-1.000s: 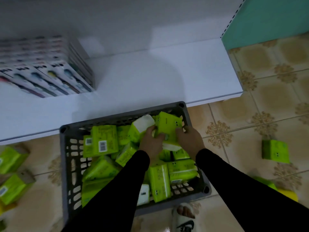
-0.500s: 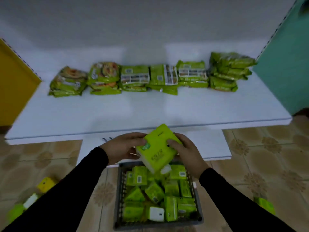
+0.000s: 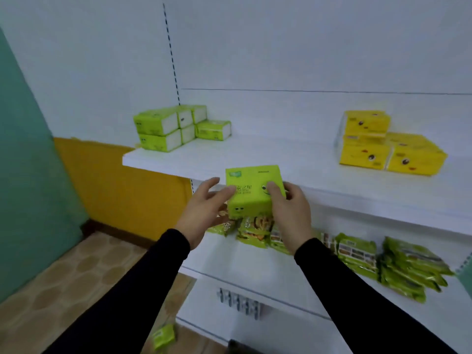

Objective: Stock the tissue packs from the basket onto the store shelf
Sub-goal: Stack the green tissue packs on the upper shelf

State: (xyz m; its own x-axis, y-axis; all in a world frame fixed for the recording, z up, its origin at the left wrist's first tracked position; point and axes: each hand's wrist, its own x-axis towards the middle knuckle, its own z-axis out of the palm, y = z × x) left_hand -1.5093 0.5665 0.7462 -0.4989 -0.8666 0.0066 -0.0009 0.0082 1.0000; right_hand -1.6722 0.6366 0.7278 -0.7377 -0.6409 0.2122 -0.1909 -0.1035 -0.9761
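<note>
A green tissue pack [image 3: 251, 190] is held up at the front edge of the upper white shelf [image 3: 293, 162]. My left hand [image 3: 204, 210] touches its left side with fingers spread, and my right hand [image 3: 288, 213] grips its right side. At the shelf's back left stands a stack of several green tissue packs [image 3: 176, 127]. Only a dark corner of the basket [image 3: 236, 347] shows at the bottom edge.
Yellow tissue packs [image 3: 383, 144] are stacked at the upper shelf's right. Green snack bags [image 3: 383, 261] line the lower shelf. One green pack [image 3: 163, 335] lies on the tiled floor. A teal panel and a yellow panel stand at the left.
Both hands lifted the green pack out of the basket and raised it to the upper shelf's front edge. The view rose from the basket to the shelves.
</note>
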